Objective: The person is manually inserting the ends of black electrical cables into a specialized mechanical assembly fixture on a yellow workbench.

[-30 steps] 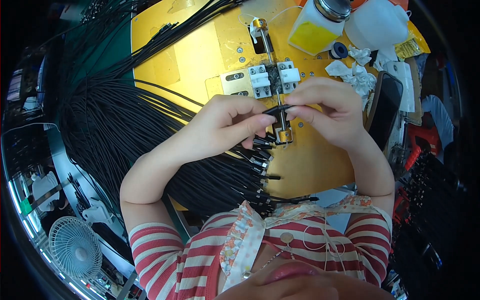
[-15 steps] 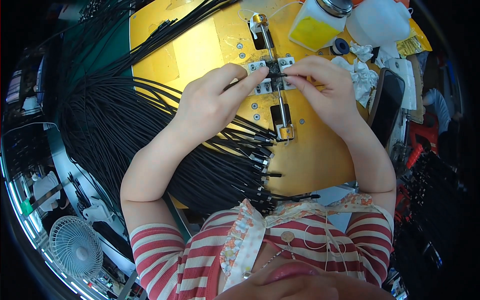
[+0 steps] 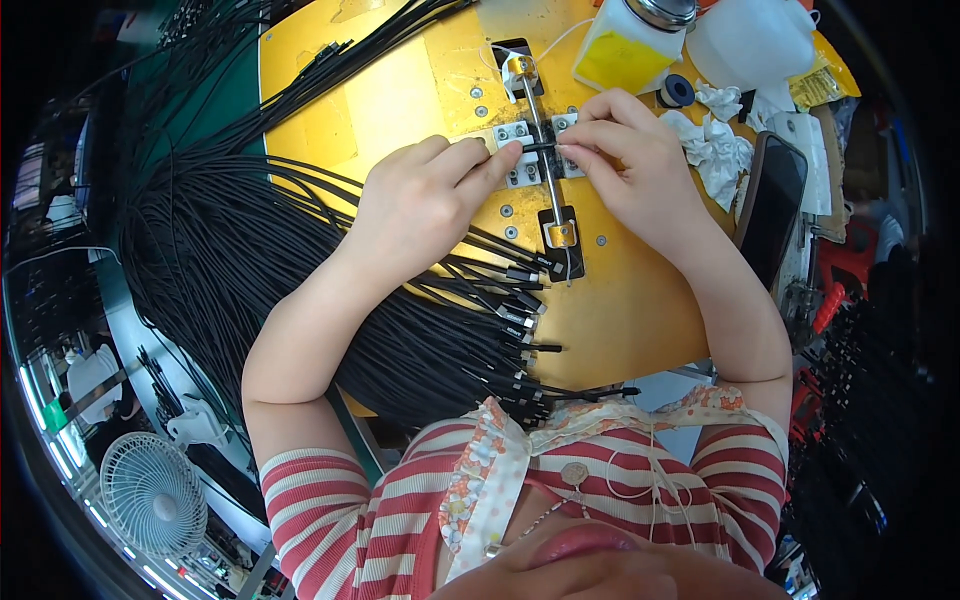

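Note:
A short dark stretch of black cable (image 3: 537, 149) spans the gap between my hands, over a small clamping fixture with bolted metal blocks (image 3: 510, 133). My left hand (image 3: 420, 198) pinches the cable on the left side, thumb and forefinger together. On the right, my right hand (image 3: 640, 165) pinches its other end between thumb and fingertips. An upper metal rod (image 3: 532, 102) and a lower metal rod (image 3: 554, 195) run into the middle of the fixture, where they appear to meet at the cable. My fingers partly hide the cable's ends.
A large bundle of black cables (image 3: 260, 250) lies left, under my left forearm, its connectors (image 3: 520, 310) on the yellow board (image 3: 620, 310). Right stand a white bottle (image 3: 630, 45), a small spool (image 3: 677, 91), crumpled tissue (image 3: 718, 155) and a phone (image 3: 772, 205). A fan (image 3: 153, 500) stands lower left.
Both rods have closed in toward the fixture's middle, the lower rod moving up. My hands have shifted slightly left, still pinching the cable.

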Demonstrator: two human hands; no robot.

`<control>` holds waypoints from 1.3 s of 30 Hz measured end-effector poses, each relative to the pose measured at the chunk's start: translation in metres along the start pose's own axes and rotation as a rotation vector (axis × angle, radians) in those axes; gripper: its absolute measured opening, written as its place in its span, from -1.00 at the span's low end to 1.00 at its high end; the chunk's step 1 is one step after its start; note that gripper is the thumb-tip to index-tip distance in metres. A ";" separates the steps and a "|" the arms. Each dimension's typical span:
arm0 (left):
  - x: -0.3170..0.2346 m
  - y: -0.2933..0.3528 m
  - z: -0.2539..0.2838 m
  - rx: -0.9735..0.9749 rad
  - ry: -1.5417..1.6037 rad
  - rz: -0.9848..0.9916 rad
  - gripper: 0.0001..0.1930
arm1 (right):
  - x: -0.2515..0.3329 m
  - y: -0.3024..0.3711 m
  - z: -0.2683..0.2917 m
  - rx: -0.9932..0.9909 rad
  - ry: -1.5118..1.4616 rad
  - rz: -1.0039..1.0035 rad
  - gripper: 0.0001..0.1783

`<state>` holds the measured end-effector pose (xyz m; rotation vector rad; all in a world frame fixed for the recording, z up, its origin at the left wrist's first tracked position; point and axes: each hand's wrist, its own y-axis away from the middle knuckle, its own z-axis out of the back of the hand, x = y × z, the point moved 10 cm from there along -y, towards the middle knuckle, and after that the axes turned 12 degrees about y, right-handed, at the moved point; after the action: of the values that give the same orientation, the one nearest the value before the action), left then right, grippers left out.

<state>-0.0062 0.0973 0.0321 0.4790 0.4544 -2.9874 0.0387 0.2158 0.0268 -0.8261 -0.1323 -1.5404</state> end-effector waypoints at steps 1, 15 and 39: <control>0.000 0.000 0.000 0.001 -0.001 0.001 -0.47 | 0.000 0.000 0.000 0.000 -0.001 0.001 -0.93; 0.002 0.003 0.005 0.004 -0.006 0.009 -0.54 | 0.030 0.011 0.005 0.002 0.241 0.254 -0.86; 0.194 -0.064 0.013 -0.024 -0.120 0.484 -0.58 | 0.028 0.012 0.017 -0.089 0.172 0.278 -0.90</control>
<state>-0.2024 0.1472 -0.0001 0.3450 0.3084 -2.5232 0.0589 0.2003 0.0506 -0.7436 0.1724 -1.3540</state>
